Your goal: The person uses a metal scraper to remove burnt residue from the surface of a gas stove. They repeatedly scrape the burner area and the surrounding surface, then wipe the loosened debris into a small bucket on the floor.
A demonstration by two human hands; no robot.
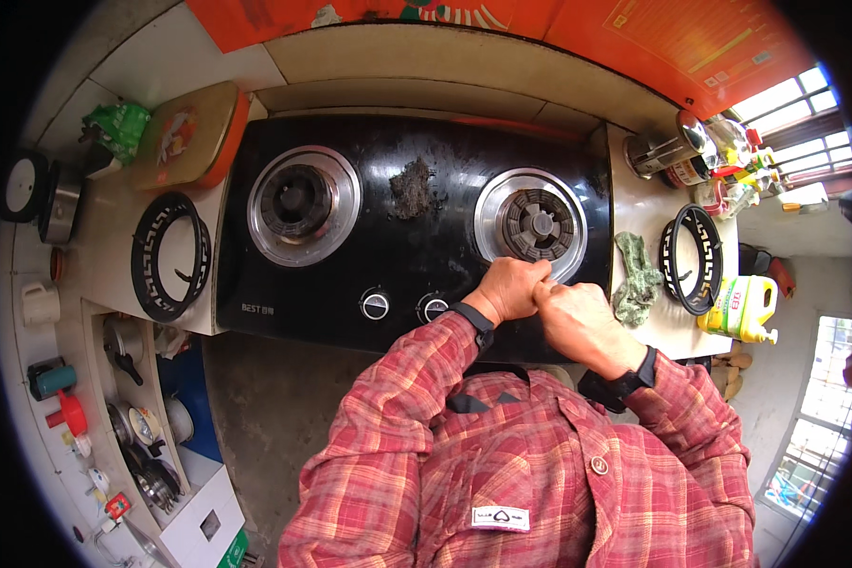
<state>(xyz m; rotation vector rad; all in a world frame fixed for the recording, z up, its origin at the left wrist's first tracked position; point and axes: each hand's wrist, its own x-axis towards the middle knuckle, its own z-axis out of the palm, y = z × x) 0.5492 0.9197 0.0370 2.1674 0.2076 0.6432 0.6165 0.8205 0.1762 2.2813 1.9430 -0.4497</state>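
My left hand (508, 287) and my right hand (581, 321) meet at the front edge of the right burner (539, 224), over a black glass gas cooktop (405, 277). Both hands are curled, their fingers bent against each other. Whatever may lie inside them is hidden. The left burner (295, 199) sits in a round metal drip tray, its pan support off. Between the burners is a matted dark brown clump (412, 188); I cannot tell if it is grime or a scouring pad. Two control knobs (375, 305) are at the front, one partly behind my left wrist.
Black pan supports stand on the counter at left (142, 266) and right (669, 266). A crumpled green cloth (635, 277) lies beside the cooktop. Further right are a yellow detergent jug (742, 309) and several bottles and jars (728, 145). A rectangular tin (184, 138) is at back left.
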